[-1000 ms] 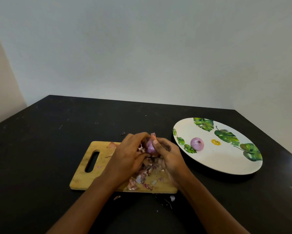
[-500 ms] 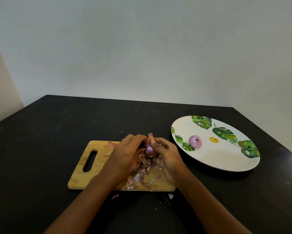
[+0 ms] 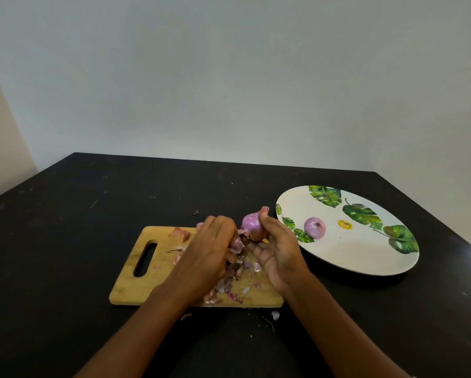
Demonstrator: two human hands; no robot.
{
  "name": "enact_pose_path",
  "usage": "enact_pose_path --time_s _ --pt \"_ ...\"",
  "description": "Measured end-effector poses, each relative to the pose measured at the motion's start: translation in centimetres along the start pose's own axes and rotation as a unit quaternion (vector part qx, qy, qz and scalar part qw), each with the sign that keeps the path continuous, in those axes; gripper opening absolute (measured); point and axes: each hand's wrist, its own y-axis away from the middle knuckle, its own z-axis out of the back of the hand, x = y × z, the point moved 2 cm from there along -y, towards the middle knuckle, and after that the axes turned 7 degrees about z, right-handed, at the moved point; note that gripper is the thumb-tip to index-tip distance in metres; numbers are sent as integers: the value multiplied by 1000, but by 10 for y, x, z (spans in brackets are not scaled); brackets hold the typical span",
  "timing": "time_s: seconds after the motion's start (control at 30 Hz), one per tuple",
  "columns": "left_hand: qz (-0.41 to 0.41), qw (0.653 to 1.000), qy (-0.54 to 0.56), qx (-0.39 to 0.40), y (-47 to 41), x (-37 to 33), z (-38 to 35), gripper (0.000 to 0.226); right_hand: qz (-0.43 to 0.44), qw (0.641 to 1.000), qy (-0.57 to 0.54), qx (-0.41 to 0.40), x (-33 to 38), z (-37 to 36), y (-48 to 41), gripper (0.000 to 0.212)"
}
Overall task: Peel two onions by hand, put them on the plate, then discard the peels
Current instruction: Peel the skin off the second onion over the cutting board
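Observation:
My right hand grips a purple onion above the wooden cutting board; a flap of skin sticks up by the thumb. My left hand is beside it, fingers curled down onto a strip of peel that hangs from the onion. A heap of loose peels lies on the board under both hands. One peeled onion sits on the white plate with green leaf prints, to the right of the board.
The dark table carries stray peel bits in front of the board and a crumb behind it. A pale wall stands behind the table. The plate lies close to the table's right edge.
My hands have drawn apart: the right one lifted the onion up and to the right, the left one pulled peel down and to the left. More of the onion shows now.

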Motion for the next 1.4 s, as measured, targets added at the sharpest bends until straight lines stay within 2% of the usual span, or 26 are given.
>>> enact_pose_path --time_s 0.1,0.17,0.27,0.37,0.43,0.6,0.7,0.77,0.93,1.13,1.4 --pt "-22 999 -31 -8 0 2 0 38 -24 996 -80 -18 -1 -3 1 23" --pt "-30 999 -33 -16 -1 0 1 48 -23 984 -165 -56 4 1 -3 34" --pt "14 999 12 -28 -1 0 6 44 -14 976 -196 -94 15 12 -9 46" --pt "-9 999 5 -48 3 0 9 21 -19 987 -136 -88 13 12 -9 42" --pt "-7 998 -17 -54 3 4 7 13 -10 994 -89 -64 9 7 -6 35" --pt "66 995 -12 -76 4 9 6 34 13 999 -19 -38 5 2 -3 13" --pt "48 993 7 -105 3 9 5 32 17 999 32 -9 2 1 -2 12" --pt "16 992 15 -123 2 8 4 31 17 996 83 19 -2 2 -1 19" --pt "-31 994 49 -96 2 6 0 43 74 973 202 88 -7 2 1 18" --pt "-9 993 58 -99 2 7 0 58 87 958 244 125 -11 1 1 34" --pt "43 993 102 -28 1 11 -3 48 123 940 291 128 -12 3 0 14"
